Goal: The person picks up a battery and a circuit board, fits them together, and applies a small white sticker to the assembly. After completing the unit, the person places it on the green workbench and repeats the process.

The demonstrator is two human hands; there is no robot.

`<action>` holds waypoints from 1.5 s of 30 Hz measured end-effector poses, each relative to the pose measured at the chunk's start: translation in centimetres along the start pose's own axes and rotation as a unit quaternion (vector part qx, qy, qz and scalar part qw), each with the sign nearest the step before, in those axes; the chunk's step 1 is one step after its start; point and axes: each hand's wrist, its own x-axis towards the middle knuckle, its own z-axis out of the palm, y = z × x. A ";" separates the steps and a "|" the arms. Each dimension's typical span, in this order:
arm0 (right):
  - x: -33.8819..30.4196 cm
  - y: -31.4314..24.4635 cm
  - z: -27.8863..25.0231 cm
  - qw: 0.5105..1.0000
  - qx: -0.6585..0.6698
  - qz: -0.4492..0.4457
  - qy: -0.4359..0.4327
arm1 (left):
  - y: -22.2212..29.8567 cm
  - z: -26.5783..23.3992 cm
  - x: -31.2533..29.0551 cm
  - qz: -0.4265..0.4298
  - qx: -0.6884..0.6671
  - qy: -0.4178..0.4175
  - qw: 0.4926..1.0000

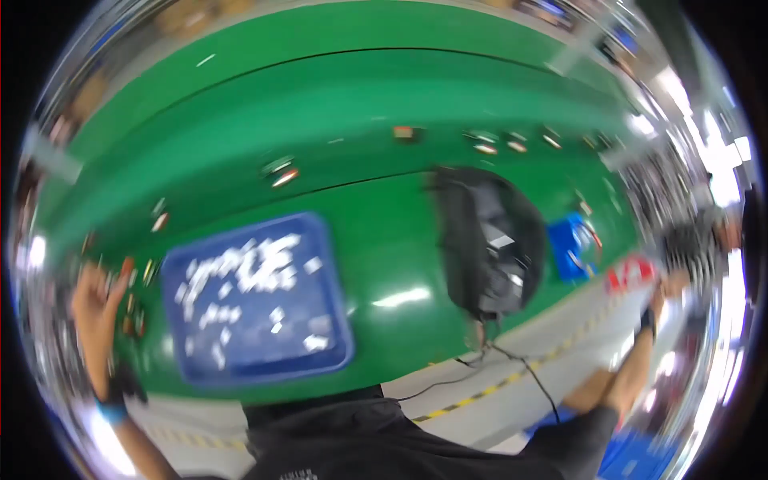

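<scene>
My left hand [94, 304] is raised at the left end of the green table, thumb and fingers apart, with nothing visible between them. Just past the thumb tip shows a small orange piece [127, 267], blurred; I cannot tell whether the thumb touches it. To the right of this hand lies a shallow blue tray [342, 336], scattered with many small white pieces [268, 268]. My right hand [672, 285] is stretched far out to the right, close to a red-and-white object [630, 274]. Motion blur hides its fingers and any hold on that object.
A dark, rounded object [488, 240] with black cables [528, 372] stands right of centre on the green table [392, 336]. Beyond it is a small blue bin [570, 248]. Several small tools or parts [484, 146] lie along the far side. Yellow-black tape [472, 398] marks the floor.
</scene>
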 end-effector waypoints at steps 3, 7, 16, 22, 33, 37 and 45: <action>0.0 4.5 11.8 0.989 -0.037 0.037 -0.139 | 3.8 1.4 1.7 0.055 -0.013 -0.026 0.998; -3.7 4.3 17.7 0.968 -0.054 0.017 -0.246 | 3.4 1.2 0.1 0.091 -0.037 -0.023 0.995; -15.8 -7.2 8.1 0.956 -0.141 -0.175 -0.186 | 5.3 4.7 0.1 0.219 -0.049 -0.022 0.974; -44.2 1.1 23.4 0.781 -0.310 -0.153 -0.519 | 8.0 7.4 0.9 0.411 -0.146 0.125 0.891; -52.4 7.8 37.9 0.742 -0.173 0.196 -0.618 | 4.2 7.2 1.9 0.509 -0.145 0.174 0.831; -51.5 8.4 40.5 0.724 -0.058 0.359 -0.587 | 3.2 7.2 2.5 0.490 -0.134 0.224 0.832; -48.9 11.3 41.5 0.766 -0.139 0.153 -0.608 | 2.1 6.4 1.7 0.181 -0.307 -0.004 0.934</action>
